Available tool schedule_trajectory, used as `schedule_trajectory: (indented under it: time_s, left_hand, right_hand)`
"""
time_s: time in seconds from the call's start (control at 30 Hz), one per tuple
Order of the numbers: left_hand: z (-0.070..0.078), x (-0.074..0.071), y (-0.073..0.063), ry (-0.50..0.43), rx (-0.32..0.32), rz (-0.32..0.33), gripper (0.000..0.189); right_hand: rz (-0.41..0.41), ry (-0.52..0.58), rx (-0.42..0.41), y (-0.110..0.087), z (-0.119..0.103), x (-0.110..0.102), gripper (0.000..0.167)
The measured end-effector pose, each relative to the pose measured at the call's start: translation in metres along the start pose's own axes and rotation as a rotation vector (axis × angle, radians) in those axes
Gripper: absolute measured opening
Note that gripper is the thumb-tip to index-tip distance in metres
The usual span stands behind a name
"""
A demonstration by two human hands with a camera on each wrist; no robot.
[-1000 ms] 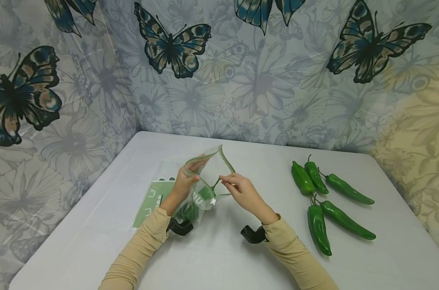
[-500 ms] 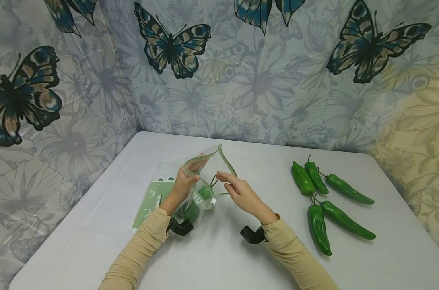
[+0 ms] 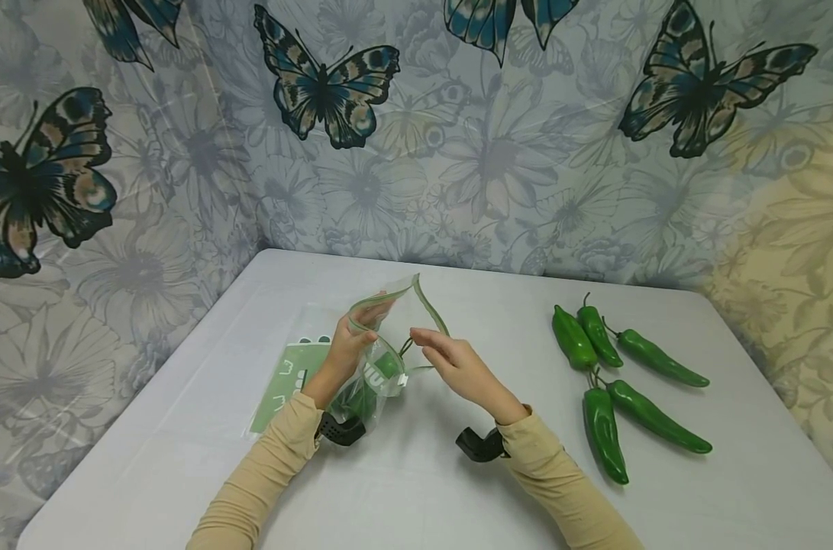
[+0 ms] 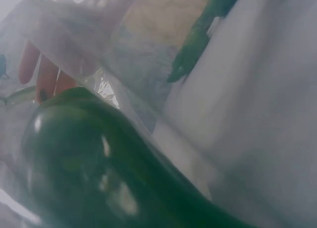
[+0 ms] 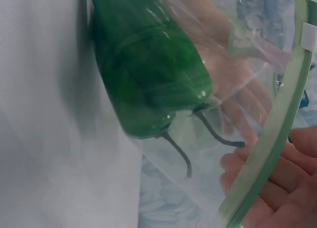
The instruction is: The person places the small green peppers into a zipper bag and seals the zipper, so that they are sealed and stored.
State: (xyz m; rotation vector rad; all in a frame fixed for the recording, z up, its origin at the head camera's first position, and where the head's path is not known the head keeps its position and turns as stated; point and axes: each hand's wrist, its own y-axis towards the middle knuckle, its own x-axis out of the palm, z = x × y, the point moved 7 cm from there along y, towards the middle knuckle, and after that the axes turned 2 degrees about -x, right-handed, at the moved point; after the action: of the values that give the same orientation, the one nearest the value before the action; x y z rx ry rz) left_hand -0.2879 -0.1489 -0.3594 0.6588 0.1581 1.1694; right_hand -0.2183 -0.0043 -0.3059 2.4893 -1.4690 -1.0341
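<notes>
Green peppers [image 5: 148, 64] in plastic bag [image 3: 431, 312], hands [image 3: 350, 347] [image 3: 460, 365] at its opening

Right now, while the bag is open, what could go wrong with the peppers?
The left hand grips the rim of the clear zipper bag, so if it slips, the mouth might flop shut. The bagged green chili peppers have stems pointing toward the light-green zip strip, so one might catch there. Five loose green chili peppers lie on the table; a bump could roll some.
</notes>
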Motion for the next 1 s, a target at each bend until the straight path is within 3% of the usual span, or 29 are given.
schedule_trajectory:
  time_s: [0.2,0.53,0.8,1.0]
  left_hand:
    - [0.000,0.001,0.000,0.014,-0.007,-0.013,0.061]
    - [0.003,0.001,0.001,-0.014,0.033,-0.007,0.068]
    - [0.003,-0.001,0.001,-0.021,0.031,0.017,0.065]
    - [0.007,-0.001,0.002,-0.020,0.055,0.013,0.061]
  right_hand:
    - [-0.045,-0.029,0.027,0.000,0.001,0.002,0.031]
    - [0.015,-0.082,-0.013,-0.001,0.035,0.002,0.033]
    - [-0.003,-0.041,-0.003,-0.003,0.037,-0.003,0.032]
    - [0.057,0.019,0.011,-0.003,0.036,-0.014,0.032]
